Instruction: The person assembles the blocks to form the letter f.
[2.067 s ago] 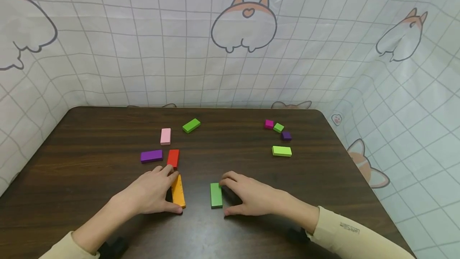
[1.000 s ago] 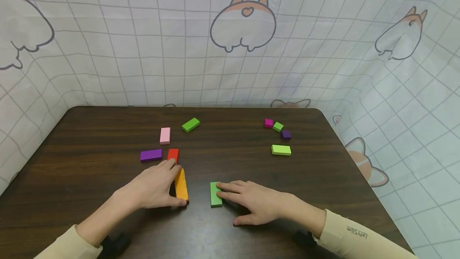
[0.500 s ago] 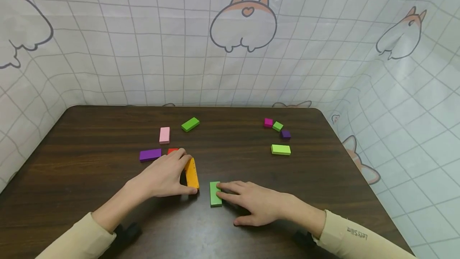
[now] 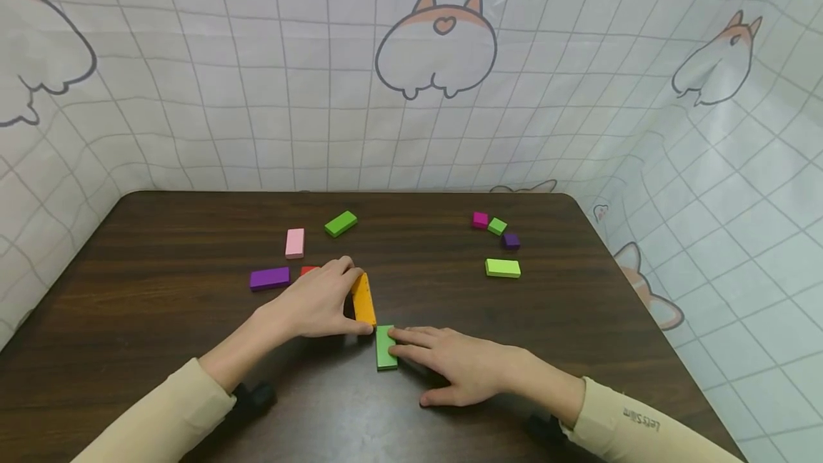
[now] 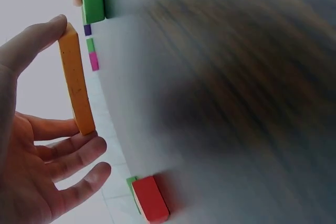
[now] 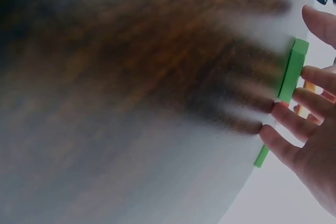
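Observation:
My left hand (image 4: 318,302) pinches an orange block (image 4: 363,300) by its two ends, thumb at the near end and fingers at the far end. In the left wrist view the orange block (image 5: 76,80) is raised off the table. Just right of and nearer than it lies a green block (image 4: 386,347), flat on the table. My right hand (image 4: 456,363) rests its fingertips on that green block's right side, fingers fairly straight and thumb spread apart. Behind the left hand a red block (image 4: 309,269) is mostly hidden in the head view; the left wrist view shows the red block (image 5: 150,199) more fully.
On the dark wooden table (image 4: 193,234), a purple block (image 4: 270,278), pink block (image 4: 295,243) and green block (image 4: 341,223) lie at the back left. Back right are a lime block (image 4: 503,268) and small magenta (image 4: 480,220), green (image 4: 497,226) and dark purple (image 4: 511,241) pieces.
The left hand has carried the orange block rightward and away from me, close to the green block, now covering most of the red block. The right hand's fingers have moved onto the green block.

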Demonstrator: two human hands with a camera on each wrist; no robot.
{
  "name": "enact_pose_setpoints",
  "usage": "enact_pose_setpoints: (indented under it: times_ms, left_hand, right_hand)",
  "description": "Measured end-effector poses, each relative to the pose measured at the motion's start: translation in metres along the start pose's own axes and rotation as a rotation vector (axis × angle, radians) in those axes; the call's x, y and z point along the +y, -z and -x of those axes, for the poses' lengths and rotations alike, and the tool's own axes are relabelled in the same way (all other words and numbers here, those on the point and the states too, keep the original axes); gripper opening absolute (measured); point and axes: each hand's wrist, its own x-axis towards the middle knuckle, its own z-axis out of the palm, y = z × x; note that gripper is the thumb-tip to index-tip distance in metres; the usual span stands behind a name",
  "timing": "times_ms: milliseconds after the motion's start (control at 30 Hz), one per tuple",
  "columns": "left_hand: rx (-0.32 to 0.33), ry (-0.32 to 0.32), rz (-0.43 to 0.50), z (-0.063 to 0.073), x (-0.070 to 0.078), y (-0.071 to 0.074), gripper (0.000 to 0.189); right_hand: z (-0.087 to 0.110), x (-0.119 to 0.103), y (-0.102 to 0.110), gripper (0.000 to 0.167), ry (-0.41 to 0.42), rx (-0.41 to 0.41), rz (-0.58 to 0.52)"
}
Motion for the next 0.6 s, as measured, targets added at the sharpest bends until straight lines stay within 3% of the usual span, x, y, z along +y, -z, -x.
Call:
enact_pose_setpoints:
  times_ms: [600]
  left_hand:
    - [-0.041,-0.045,-0.045,-0.031,0.007,-0.01,0.087]
  right_hand:
    - [0.001,0.002,0.0,0.075,0.015,-0.012,0.014]
